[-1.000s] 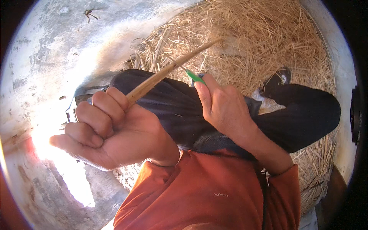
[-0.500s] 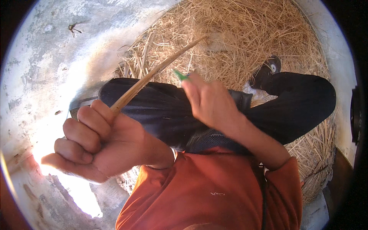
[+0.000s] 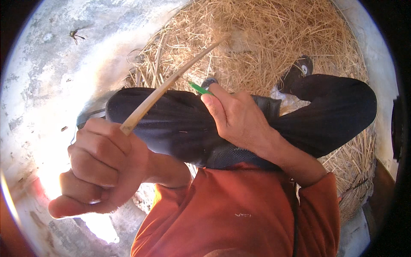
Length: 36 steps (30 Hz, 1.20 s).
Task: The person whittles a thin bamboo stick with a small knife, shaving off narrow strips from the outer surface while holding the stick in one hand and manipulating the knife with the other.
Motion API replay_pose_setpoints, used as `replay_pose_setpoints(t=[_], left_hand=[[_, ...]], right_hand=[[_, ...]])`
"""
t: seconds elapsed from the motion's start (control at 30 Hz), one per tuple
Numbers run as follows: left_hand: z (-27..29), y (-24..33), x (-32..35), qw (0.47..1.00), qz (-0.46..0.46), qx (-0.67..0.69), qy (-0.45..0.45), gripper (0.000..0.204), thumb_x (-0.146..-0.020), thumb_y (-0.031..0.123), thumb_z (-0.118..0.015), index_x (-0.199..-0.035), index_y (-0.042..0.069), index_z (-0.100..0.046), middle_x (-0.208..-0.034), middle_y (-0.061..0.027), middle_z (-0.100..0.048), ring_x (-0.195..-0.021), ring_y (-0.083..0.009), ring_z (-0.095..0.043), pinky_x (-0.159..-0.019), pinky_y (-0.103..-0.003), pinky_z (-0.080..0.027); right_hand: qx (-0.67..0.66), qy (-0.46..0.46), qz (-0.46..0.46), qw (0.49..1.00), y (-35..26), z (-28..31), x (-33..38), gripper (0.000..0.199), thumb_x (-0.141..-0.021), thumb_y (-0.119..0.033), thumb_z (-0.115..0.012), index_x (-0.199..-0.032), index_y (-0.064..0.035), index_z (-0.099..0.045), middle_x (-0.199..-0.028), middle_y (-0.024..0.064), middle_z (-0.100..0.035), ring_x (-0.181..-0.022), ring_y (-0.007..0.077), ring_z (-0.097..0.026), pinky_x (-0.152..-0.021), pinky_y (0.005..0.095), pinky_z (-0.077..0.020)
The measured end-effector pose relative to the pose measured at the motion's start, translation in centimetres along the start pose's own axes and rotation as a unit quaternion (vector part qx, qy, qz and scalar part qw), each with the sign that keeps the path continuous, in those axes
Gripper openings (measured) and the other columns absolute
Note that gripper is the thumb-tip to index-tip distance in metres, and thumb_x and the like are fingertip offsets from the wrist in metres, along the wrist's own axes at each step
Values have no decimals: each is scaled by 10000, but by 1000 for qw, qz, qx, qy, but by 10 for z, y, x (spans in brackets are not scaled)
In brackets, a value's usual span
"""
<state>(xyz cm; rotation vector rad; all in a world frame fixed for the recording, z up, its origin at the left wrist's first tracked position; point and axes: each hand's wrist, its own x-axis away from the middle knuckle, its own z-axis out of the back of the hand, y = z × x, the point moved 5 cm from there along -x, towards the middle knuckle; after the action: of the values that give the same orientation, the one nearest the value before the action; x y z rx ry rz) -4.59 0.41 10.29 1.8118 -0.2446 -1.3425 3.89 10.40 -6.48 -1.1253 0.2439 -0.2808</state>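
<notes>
My left hand [image 3: 96,165] is closed in a fist around the thick end of a long, pale wooden strip [image 3: 165,87]. The strip slants up and away to the right, tapering to a thin tip over the straw. Near its middle, my right hand [image 3: 244,118] is closed on a slim green object [image 3: 199,88] that looks like a handle. Its small end points at the strip, with a gap between them. Most of the green object is hidden by the fingers, so its kind cannot be told.
My crossed legs in dark trousers [image 3: 334,103] lie beneath the hands. Loose straw [image 3: 274,38] covers the ground ahead and to the right. A pale, rough concrete surface [image 3: 47,77] spreads on the left, brightly sunlit in places. A dark shoe [image 3: 297,73] shows at the right.
My left fist has turned and dropped slightly, tilting the wooden strip a little and shifting its tip left. My right hand has moved slightly down, still holding the green object.
</notes>
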Motion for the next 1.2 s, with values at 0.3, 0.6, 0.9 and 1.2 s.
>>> replay_pose_setpoints(t=[0.3,0.6,0.9,1.2], left_hand=[[-2,-2,-2,999,2,1,45,523,-966,473,-234,-531,206,-349,-392,76,-271,-346,-59,-154,-414,-239,-183],[7,3,7,997,-28,-31,67,507,-968,465,-256,-568,162,-329,-406,47,-325,-298,-59,-226,-306,-200,-198],[4,3,6,996,-32,-35,72,496,-968,459,-268,-580,165,-362,-415,48,-351,-299,-55,-245,-311,-200,-195],[10,2,9,994,-42,-41,90,508,-968,482,-237,-578,173,-340,-425,51,-337,-321,-61,-236,-342,-216,-198]], right_hand=[[-55,18,80,995,-48,11,1,283,-923,-301,-465,-816,-39,-465,-508,158,-530,-459,348,-561,-410,444,-441],[67,4,-4,998,0,1,-9,317,-931,-325,-439,-802,-38,-474,-508,181,-540,-478,368,-572,-419,455,-453],[99,10,16,995,12,-2,-22,207,-930,-202,-456,-838,-19,-481,-522,184,-478,-498,395,-524,-437,445,-388],[79,48,-43,995,43,-4,-30,312,-932,-313,-437,-830,-30,-520,-503,218,-524,-495,418,-555,-462,499,-451]])
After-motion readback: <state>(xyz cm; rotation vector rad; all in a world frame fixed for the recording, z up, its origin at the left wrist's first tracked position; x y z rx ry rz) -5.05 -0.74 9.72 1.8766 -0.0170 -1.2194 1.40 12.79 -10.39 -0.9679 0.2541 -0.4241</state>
